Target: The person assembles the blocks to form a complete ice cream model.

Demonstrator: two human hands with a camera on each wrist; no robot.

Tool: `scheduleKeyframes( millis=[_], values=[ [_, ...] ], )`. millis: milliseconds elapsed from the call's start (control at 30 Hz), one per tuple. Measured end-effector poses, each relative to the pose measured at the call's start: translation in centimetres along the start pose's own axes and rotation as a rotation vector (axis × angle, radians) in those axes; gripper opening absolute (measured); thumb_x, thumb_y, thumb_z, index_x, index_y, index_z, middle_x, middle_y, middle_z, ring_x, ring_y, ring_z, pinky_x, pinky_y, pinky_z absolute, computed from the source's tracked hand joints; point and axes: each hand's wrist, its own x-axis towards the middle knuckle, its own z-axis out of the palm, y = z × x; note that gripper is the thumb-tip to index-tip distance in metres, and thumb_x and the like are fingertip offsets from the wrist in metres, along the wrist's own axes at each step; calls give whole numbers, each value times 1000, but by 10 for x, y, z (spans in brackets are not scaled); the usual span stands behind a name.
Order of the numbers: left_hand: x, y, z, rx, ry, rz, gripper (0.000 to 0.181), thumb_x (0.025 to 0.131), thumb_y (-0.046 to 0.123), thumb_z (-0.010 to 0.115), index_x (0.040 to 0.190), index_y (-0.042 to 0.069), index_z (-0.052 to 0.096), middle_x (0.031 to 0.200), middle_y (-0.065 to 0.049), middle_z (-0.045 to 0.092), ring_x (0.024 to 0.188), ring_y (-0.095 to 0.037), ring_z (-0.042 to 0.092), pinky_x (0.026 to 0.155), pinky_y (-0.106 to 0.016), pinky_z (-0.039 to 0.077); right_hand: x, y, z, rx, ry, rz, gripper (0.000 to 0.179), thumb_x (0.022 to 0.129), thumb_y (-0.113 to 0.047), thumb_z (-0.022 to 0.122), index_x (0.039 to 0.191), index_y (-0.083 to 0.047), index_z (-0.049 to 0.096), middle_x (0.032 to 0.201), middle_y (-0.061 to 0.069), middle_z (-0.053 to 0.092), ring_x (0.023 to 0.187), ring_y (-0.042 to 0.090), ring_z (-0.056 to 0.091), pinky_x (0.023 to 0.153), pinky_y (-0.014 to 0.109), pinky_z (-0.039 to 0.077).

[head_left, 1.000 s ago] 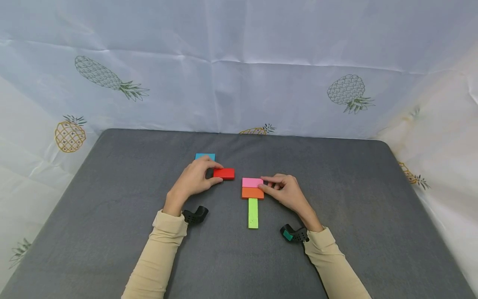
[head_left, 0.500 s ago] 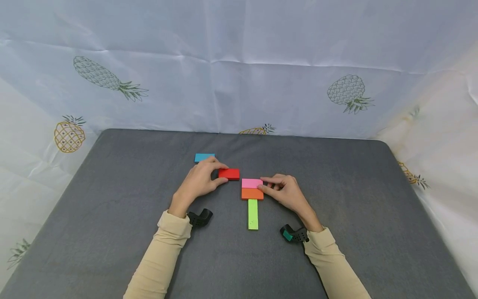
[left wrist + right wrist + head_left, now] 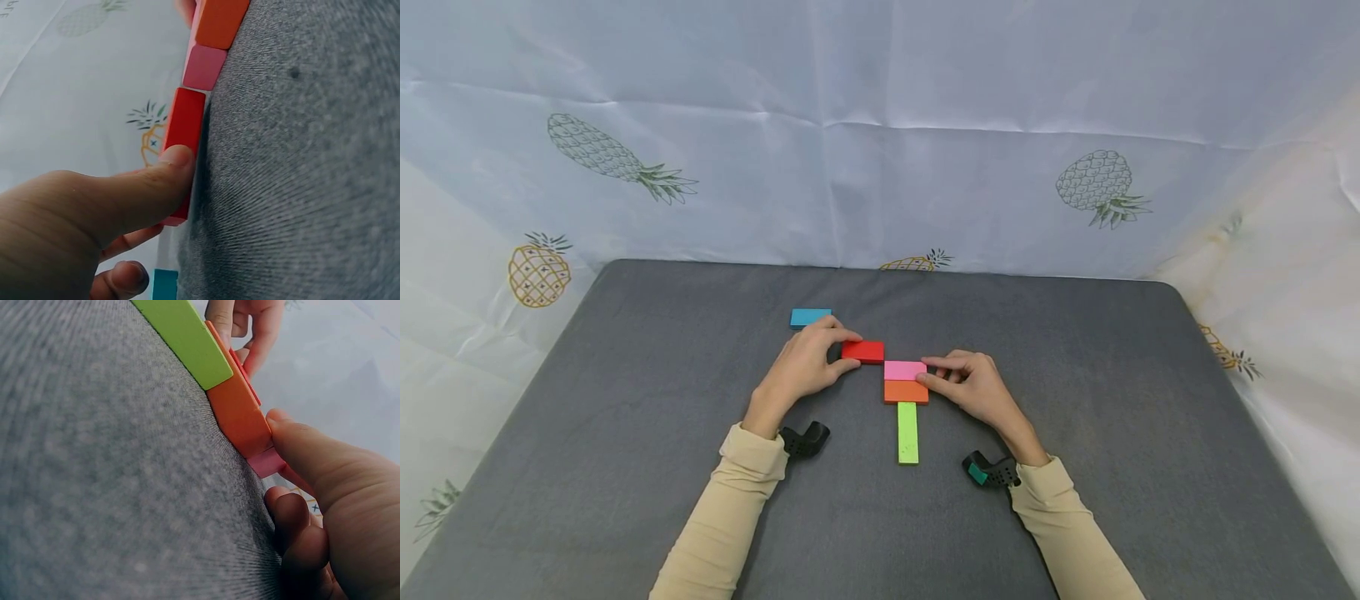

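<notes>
My left hand pinches a red block between thumb and forefinger; its thumb lies on the block's near side in the left wrist view. The red block's right end comes close to the far left corner of a pink block. An orange block lies against the pink one's near side. From the orange block's middle a green block points lengthwise towards me. My right hand holds the pink block's right end, forefinger at the far side, thumb by the seam with the orange block.
A blue block lies behind my left hand, near the back of the grey cloth-covered table. A pale curtain with pineapple prints hangs along the table's back edge. Black wrist cameras sit below both hands.
My left hand has slid the red block rightward to the pink block's corner. The pink, orange and green blocks have shifted slightly towards me, with my right hand nearly still.
</notes>
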Motion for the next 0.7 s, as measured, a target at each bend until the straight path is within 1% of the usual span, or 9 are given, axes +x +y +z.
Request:
scheduleKeyframes(
  millis=[100, 467, 700],
  values=[
    [0, 0, 1, 2, 8, 3, 35, 91, 22, 79, 123, 11, 75, 110, -8, 66, 93, -21, 63, 78, -39, 56, 0, -1, 0, 0, 1, -2, 27, 86, -17, 83, 111, -8, 81, 77, 5, 66, 59, 4, 50, 55, 19, 39],
    [0, 1, 3, 4, 1, -6, 35, 92, 21, 78, 125, 11, 74, 111, -9, 65, 93, -22, 63, 77, -39, 55, 0, -1, 0, 17, 0, -4, 27, 87, -17, 83, 112, -7, 80, 78, 7, 67, 60, 4, 51, 56, 18, 40],
    [2, 3, 7, 16, 0, 3, 37, 93, 23, 77, 127, 10, 73, 113, -10, 65, 95, -23, 64, 81, -41, 56, 0, -3, 0, 10, -1, -1, 28, 87, -16, 83, 112, -6, 80, 79, 7, 67, 59, 3, 51, 56, 19, 41]
  ],
)
